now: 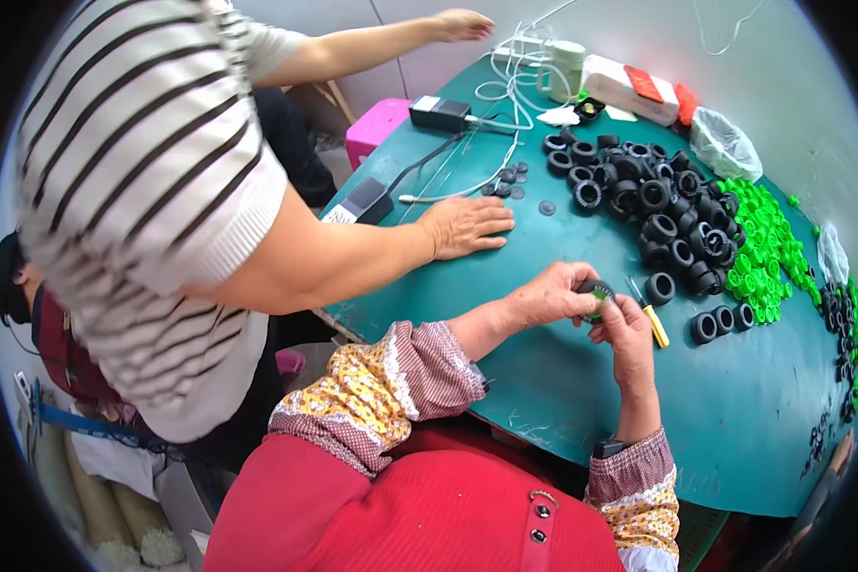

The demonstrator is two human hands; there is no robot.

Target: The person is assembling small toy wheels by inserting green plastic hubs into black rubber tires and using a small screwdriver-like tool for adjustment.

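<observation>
My left hand [557,294] and my right hand [627,332] meet over the table, both closed on one small black toy tyre [596,286]. A bit of green shows inside its ring, like the green wheel hubs [765,238] heaped to the right. The fingers hide part of the tyre. Just beyond my right hand lies a tool with a yellow handle [656,327] and a thin shaft. Three assembled-looking tyres [722,322] stand in a row beside it. A single tyre [660,287] sits nearer the large pile of black tyres [654,195].
On the left a person in a striped top rests a hand [467,227] on the green table [543,400]. Black power adapters [440,113], white cables, a mug [564,69], a white box [629,88] and a plastic bag [725,143] stand along the back.
</observation>
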